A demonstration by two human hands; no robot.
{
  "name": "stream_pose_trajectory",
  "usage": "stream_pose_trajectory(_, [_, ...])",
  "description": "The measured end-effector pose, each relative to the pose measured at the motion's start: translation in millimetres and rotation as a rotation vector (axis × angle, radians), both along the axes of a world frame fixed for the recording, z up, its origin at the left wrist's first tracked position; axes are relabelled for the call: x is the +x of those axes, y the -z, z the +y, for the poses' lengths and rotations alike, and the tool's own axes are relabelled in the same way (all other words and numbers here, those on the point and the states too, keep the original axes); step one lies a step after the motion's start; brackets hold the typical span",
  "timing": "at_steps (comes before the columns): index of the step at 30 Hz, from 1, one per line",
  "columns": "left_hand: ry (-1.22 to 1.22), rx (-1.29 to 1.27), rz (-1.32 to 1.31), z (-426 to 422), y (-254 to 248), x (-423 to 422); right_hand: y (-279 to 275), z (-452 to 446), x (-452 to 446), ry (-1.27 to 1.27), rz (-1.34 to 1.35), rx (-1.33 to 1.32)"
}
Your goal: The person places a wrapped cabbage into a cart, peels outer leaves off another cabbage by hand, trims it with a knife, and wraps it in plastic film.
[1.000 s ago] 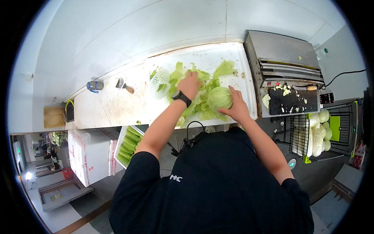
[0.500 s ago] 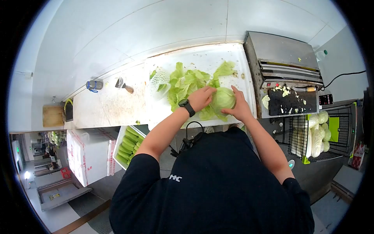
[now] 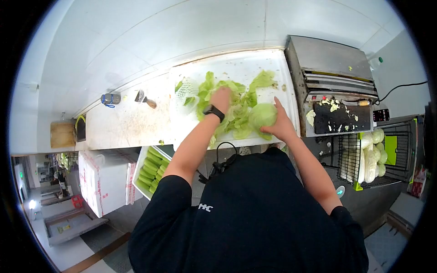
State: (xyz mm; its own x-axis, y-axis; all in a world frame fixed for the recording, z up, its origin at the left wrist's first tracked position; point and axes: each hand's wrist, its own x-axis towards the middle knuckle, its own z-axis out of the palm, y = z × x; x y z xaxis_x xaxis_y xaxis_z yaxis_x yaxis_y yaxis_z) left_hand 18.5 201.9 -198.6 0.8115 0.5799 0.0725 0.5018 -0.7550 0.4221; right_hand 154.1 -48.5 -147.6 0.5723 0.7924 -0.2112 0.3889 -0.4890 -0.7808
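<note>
Right hand (image 3: 283, 127) clamped on cabbage (image 3: 263, 115), 3 o'clock side | left hand (image 3: 221, 98) blurred at leaves (image 3: 239, 120), 10 o'clock, can't tell grip | I'd brace gently, avoiding bruises

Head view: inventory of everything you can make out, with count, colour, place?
Cabbage head: 1, pale green, tray
Loose leaves: several, green, tray
Tray: 1, white, centre
Foam net: 1, white, tray's left
Wooden-handled tool: 1, brown, counter
Metal machine: 1, silver, right
Phone: 1, black, beside machine
Cart: 1, black-green, lower right
Cabbages: several, pale, cart
Green vegetables: many, green, lower left
Watch: 1, black, left wrist
Left hand: 1, bare, at leaves
Right hand: 1, bare, against cabbage head
</note>
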Motion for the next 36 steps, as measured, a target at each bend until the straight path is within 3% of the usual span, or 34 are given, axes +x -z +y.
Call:
stream_pose_trajectory(2, [0.039,0.288,0.308,14,-13,-2,9,-8,0,-0.029,-0.066,0.173])
stream_pose_trajectory(3, [0.041,0.284,0.310,8,-15,0,14,-12,-2,-0.028,-0.063,0.168])
stream_pose_trajectory(5, [0.279,0.036,-0.055,-18,-33,12,14,-14,-9,0.129,-0.007,0.133])
stream_pose_trajectory(7, [0.373,-0.299,-0.133,-53,-65,25,11,-13,-9,0.095,0.028,0.157])
stream_pose_trajectory(11, [0.510,-0.295,-0.138,-78,-56,47,2,-8,-4,0.019,0.064,0.173])
stream_pose_trajectory(13, [0.498,-0.395,-0.031,-73,-53,54,1,-7,-1,0.018,0.079,0.153])
stream_pose_trajectory(15, [0.486,-0.397,-0.028,-69,-53,55,4,-7,-2,0.010,0.108,0.131])
stream_pose_trajectory(20, [0.468,-0.329,-0.035,-69,-63,63,13,-2,-5,0.033,-0.124,0.202])
stream_pose_trajectory(22, [0.428,-0.311,0.057,-72,-72,66,4,-3,-6,0.004,-0.060,0.156])
stream_pose_trajectory(26, [0.373,-0.331,-0.022,-60,-51,76,-6,-3,-8,0.021,0.046,0.108])
stream_pose_trajectory(31, [0.313,-0.141,-0.124,-31,-27,71,9,-9,-3,0.002,-0.006,0.176])
stream_pose_trajectory(36, [0.102,-0.053,-0.025,-5,-7,44,11,-19,5,-0.041,0.002,0.139])
